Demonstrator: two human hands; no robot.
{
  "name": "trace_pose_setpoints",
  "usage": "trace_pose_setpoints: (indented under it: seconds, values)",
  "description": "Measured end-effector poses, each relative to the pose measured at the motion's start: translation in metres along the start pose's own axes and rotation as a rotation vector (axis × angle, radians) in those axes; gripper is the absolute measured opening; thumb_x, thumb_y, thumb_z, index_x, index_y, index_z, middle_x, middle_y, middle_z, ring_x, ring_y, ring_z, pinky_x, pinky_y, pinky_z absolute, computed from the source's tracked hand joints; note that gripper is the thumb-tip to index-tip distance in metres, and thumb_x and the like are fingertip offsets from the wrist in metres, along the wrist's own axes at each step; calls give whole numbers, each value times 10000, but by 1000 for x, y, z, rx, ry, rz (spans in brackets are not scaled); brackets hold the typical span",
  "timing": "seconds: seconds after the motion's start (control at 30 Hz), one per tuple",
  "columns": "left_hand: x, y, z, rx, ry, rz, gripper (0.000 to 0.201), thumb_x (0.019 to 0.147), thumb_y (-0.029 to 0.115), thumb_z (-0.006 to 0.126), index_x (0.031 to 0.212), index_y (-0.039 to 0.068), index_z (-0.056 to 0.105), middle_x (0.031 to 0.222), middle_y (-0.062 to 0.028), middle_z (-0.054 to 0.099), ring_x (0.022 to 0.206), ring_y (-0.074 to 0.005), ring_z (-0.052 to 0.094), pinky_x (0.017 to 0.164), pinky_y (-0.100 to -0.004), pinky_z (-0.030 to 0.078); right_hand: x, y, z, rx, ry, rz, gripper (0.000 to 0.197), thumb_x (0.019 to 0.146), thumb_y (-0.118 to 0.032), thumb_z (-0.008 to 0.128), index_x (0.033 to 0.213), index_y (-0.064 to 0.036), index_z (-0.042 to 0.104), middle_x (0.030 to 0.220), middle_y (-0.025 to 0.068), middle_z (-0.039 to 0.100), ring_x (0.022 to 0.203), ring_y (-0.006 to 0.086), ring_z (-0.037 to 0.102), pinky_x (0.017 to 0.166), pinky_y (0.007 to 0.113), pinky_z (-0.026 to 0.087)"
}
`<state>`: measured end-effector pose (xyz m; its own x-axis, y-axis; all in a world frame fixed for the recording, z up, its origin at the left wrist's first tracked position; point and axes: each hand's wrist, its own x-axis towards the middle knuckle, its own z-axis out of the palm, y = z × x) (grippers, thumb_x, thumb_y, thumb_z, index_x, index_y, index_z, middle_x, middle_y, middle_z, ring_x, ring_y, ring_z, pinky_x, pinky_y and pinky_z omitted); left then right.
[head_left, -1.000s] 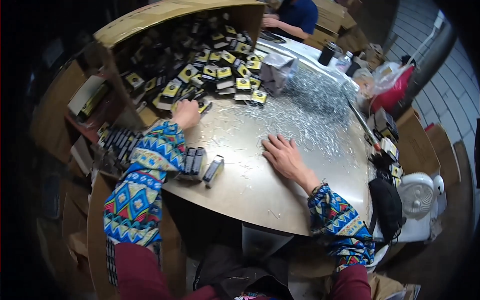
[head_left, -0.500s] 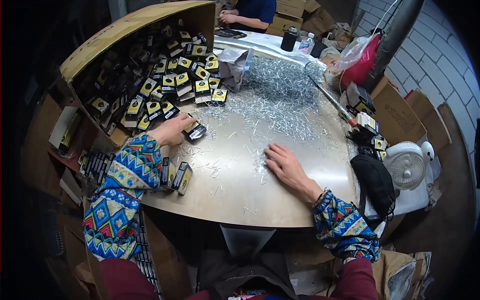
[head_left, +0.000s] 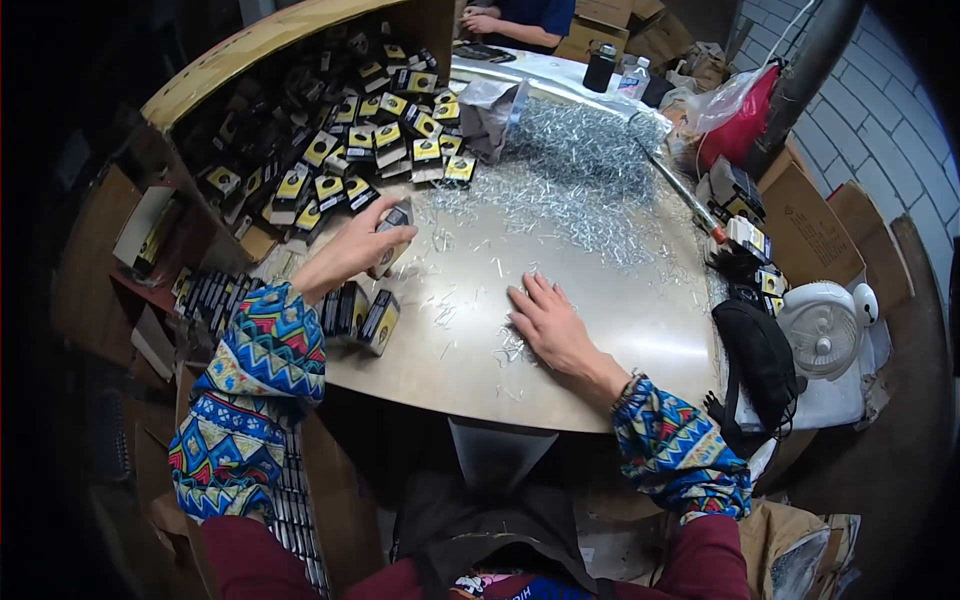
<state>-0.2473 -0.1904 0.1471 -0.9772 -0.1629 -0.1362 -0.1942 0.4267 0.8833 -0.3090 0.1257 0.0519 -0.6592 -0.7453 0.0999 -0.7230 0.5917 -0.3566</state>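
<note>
Left hand (head_left: 355, 250) comes first: its thumb and fingers pinch a small black-and-yellow cardboard box (head_left: 391, 258), tilted, near the front of the heap. (Whether the box's lower end touches the metal underneath, I cannot tell.) From the far left, a packed row of small dark boxes (head_left: 215, 300) lies beside a big yellow-brown cardboard carton (head_left: 240, 50), whose open side spills a loose heap of black-and-yellow boxes (head_left: 388, 135). Just below the left hand, a few narrow black boxes (head_left: 378, 322) stand close together near the edge of the smooth, shiny metal surface (head_left: 450, 380). Farther right, the right hand (head_left: 550, 325) rests palm down, fingers slightly spread, with some thin silver bits by its fingertips. Beyond it spreads a dense pile of thin, silvery bent-wire pieces (head_left: 585, 150). Along the right side lie a slim metal rod with a reddish end (head_left: 680, 190) and a soft black fabric pouch (head_left: 755, 350); beside that is a round white plastic fan (head_left: 820, 335).
</note>
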Motion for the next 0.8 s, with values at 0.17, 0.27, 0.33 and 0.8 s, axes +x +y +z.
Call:
trace_pose_setpoints:
  seconds: [0.17,0.27,0.33,0.8]
  values:
    - [-38,11,9,-661,122,-121,383,934,267,631,1205,15,532,935,-29,611,800,-79,597,605,-216,505,-6,-16,0,-25,132,14,553,983,-358,512,1431,-53,404,1490,225,360,1410,401,281,1155,506,222]
    - [-88,6,18,-723,80,33,314,960,245,598,1174,20,550,950,-32,633,796,-74,628,636,-205,537,-1,-30,8,129,70,-60,560,981,-364,512,1437,-59,399,1502,228,336,1411,396,278,1154,508,221]
    - [-126,-1,39,-968,138,6,276,980,231,566,1171,33,563,979,-38,649,829,-88,655,689,-225,566,6,-46,15,70,111,-91,549,979,-368,512,1434,-78,410,1506,212,336,1407,382,293,1155,506,224]
    - [-266,-154,230,-649,-177,-512,250,933,135,560,1173,68,571,937,2,615,819,-69,578,645,-190,466,-32,-108,39,83,155,-132,358,957,-221,554,1285,-82,576,1428,176,459,1365,370,372,1128,490,283]
